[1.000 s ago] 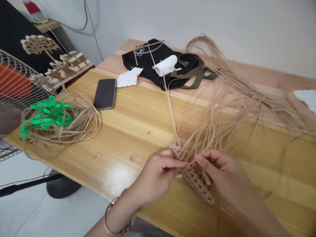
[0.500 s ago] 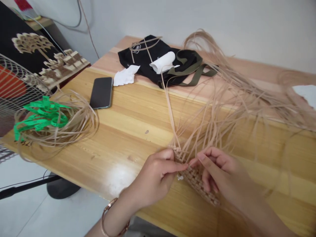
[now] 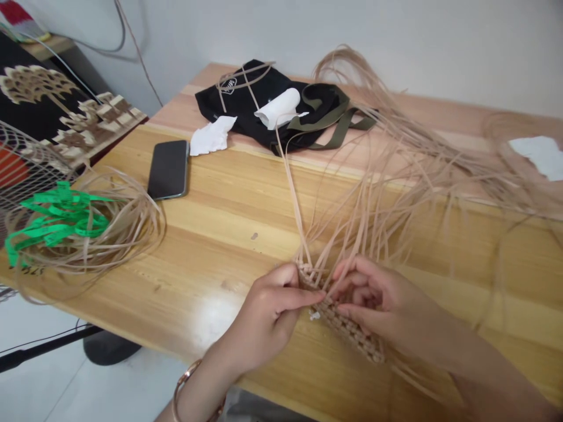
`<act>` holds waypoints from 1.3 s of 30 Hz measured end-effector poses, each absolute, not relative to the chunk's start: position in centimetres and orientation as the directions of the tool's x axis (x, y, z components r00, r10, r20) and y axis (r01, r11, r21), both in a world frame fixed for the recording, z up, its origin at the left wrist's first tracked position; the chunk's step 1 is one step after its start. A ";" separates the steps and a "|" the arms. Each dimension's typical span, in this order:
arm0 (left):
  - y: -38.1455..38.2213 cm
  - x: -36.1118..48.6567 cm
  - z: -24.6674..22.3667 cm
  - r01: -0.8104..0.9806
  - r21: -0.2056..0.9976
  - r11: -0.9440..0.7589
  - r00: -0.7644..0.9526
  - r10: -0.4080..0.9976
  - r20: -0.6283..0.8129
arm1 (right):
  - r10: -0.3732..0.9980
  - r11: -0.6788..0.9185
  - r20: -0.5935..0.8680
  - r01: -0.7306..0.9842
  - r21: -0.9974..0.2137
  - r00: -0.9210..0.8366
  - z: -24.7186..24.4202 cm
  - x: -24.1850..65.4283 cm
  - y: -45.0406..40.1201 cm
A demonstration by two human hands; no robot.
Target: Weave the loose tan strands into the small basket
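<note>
A narrow woven piece [image 3: 352, 335] of tan flat strips slants over the table's near side. Many loose strips [image 3: 369, 205] fan out from its upper edge toward the back right. My left hand [image 3: 275, 313] is closed on the piece's left end, with the thumb pressed along the edge and the other fingers bent behind. At the same edge, close to the left thumb tip, my right hand [image 3: 373, 293] has its fingers curled about a strip. Its thumb is apart from the index finger and lies against the weave. The fingers partly cover the strip there.
On the wooden table [image 3: 206, 234] lie a phone [image 3: 168, 169], torn white paper [image 3: 213, 136] and a black bag [image 3: 246, 97] with a paper roll [image 3: 279, 108] on it. Coiled strips [image 3: 132, 228] with green ties [image 3: 65, 214] rest at the left. White paper [image 3: 539, 155] lies far right.
The right hand's thumb has parted from its index finger and dropped onto the weave. My left hand keeps its grip. The whole view has shifted, so things appear slightly farther left.
</note>
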State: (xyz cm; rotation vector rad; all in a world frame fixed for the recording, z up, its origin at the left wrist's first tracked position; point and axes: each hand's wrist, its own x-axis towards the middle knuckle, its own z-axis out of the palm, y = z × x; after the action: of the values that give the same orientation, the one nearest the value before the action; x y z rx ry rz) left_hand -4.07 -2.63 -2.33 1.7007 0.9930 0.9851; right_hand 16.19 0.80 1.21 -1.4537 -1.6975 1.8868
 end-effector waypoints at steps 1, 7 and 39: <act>-2.7 -4.1 -2.4 0.198 0.938 -0.285 0.360 0.911 0.201 | 0.708 -0.313 -0.512 0.433 -0.845 -0.487 1.2 16.2 0.9; -3.3 -3.8 -2.8 0.270 0.872 -0.409 0.348 0.885 0.308 | 0.766 -0.353 -0.510 0.407 -0.842 -0.392 0.7 15.5 0.5; -2.4 -4.2 -1.0 0.438 0.833 -0.337 0.368 0.913 0.176 | 0.864 0.098 -0.328 0.767 -0.635 -0.381 1.8 14.0 -0.2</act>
State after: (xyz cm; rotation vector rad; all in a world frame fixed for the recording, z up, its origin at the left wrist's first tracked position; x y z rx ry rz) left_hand -4.15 -2.39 -1.01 1.9286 1.1688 0.8609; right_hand 14.05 -0.17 1.79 -1.6682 -2.2289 1.1533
